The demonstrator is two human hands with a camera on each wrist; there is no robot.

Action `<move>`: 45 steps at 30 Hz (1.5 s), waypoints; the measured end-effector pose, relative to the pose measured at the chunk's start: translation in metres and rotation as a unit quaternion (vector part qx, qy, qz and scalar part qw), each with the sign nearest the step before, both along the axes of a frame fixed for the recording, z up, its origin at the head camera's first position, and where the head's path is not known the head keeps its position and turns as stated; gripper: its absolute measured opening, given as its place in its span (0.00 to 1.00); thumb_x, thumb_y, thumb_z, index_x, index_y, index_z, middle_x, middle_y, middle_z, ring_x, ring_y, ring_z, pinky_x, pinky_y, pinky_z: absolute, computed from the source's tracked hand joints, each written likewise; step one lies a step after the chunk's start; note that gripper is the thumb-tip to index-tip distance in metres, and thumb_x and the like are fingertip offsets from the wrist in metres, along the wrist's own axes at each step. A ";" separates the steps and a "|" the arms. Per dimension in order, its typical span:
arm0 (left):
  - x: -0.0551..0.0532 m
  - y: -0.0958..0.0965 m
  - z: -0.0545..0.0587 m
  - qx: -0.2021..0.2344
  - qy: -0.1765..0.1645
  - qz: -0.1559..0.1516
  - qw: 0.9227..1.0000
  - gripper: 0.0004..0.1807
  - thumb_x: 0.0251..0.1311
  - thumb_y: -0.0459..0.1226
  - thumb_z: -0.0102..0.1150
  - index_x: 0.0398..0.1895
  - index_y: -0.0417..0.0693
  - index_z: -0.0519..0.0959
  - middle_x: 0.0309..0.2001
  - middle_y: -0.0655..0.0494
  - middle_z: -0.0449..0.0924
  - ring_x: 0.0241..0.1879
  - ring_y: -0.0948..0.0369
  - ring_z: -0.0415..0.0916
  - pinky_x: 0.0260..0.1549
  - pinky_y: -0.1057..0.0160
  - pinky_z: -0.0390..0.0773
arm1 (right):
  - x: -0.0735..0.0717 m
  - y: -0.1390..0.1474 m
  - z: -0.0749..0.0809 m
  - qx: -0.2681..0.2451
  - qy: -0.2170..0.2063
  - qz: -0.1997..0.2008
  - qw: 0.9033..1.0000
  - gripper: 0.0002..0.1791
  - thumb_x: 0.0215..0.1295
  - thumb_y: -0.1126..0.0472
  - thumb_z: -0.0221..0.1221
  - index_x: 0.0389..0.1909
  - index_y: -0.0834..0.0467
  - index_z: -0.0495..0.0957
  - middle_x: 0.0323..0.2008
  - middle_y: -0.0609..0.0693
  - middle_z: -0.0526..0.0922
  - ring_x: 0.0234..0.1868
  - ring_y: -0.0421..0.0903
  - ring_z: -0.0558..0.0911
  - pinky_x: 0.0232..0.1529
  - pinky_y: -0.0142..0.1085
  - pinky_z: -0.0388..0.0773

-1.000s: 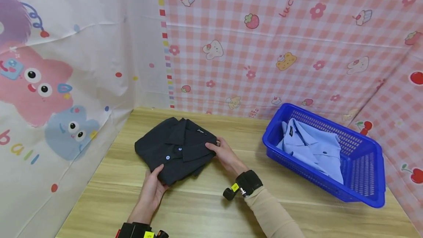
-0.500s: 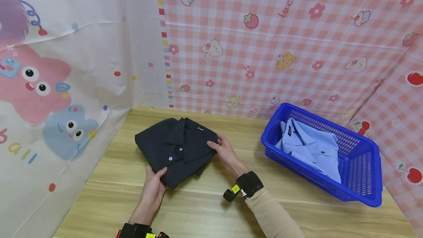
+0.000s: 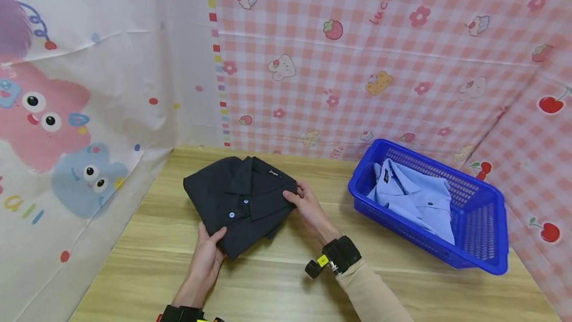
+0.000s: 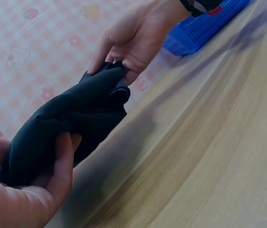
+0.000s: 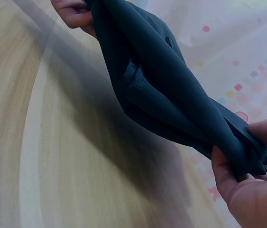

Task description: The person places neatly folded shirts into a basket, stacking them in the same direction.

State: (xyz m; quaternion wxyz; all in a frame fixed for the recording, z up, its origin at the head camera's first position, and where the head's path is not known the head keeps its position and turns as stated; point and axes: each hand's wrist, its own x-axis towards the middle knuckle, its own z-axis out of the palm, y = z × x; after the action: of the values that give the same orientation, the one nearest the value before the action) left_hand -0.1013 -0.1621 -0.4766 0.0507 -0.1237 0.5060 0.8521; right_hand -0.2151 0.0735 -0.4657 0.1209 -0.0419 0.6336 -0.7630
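1. The step in hand looks like holding the folded black shirt [image 3: 250, 207] between two hands, lifted off the table [image 3: 268, 292]; both wrist views show its underside apart from the wood, with a shadow below.
2. The left hand [image 3: 206, 256] has thumb above and fingers bent beneath, clamped on the shirt's near left edge. The right hand [image 3: 310, 210] pinches the far right end beside the collar [image 3: 243, 175], thumb on top.
3. So the shirt spans the space between the two sets of fingers, buttons facing up and tilted toward the left hand.
4. Well apart from the right fingers, to their right, sits the blue basket [image 3: 415, 236], with a folded light blue shirt [image 3: 411, 202] lying inside it.
5. The next move, I judge, calls for both grips to travel together so the folds stay tucked; loose layers under the right fingers could slip out.
6. Most fingertips are hidden under the cloth in the head view. The layers beneath are hard to count, the neck label [image 3: 274, 173] is too small to read, and the left wristband [image 3: 180, 314] is cut off by the lower edge.
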 end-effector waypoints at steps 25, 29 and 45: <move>0.003 0.015 0.010 -0.014 0.020 -0.021 0.999 0.39 0.76 0.27 0.40 0.81 0.63 0.38 0.80 0.54 0.46 0.74 0.55 0.57 0.59 0.68 0.73 | 0.022 0.022 0.005 -0.041 0.021 -0.041 0.998 0.21 0.74 0.70 0.55 0.64 0.65 0.63 0.62 0.61 0.76 0.48 0.39 0.83 0.50 0.31 0.80; 0.002 0.017 0.013 -0.016 0.027 -0.026 0.999 0.39 0.76 0.27 0.40 0.81 0.62 0.38 0.80 0.54 0.46 0.75 0.55 0.54 0.59 0.70 0.72 | 0.025 0.027 0.006 -0.048 0.023 -0.042 0.998 0.22 0.75 0.69 0.55 0.66 0.64 0.62 0.65 0.63 0.74 0.50 0.39 0.83 0.53 0.31 0.80; -0.001 0.030 0.020 -0.021 0.051 -0.052 0.997 0.44 0.77 0.29 0.43 0.84 0.65 0.35 0.81 0.55 0.45 0.78 0.54 0.50 0.59 0.71 0.72 | 0.035 0.046 0.016 -0.068 0.029 -0.070 0.995 0.27 0.75 0.71 0.54 0.71 0.65 0.59 0.65 0.59 0.74 0.51 0.39 0.82 0.52 0.31 0.81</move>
State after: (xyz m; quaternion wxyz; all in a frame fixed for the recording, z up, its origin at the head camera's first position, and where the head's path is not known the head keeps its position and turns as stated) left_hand -0.1028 -0.1326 -0.4564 0.0666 -0.0547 0.5311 0.8429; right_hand -0.1801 0.1192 -0.4500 0.0454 -0.0273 0.5845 -0.8096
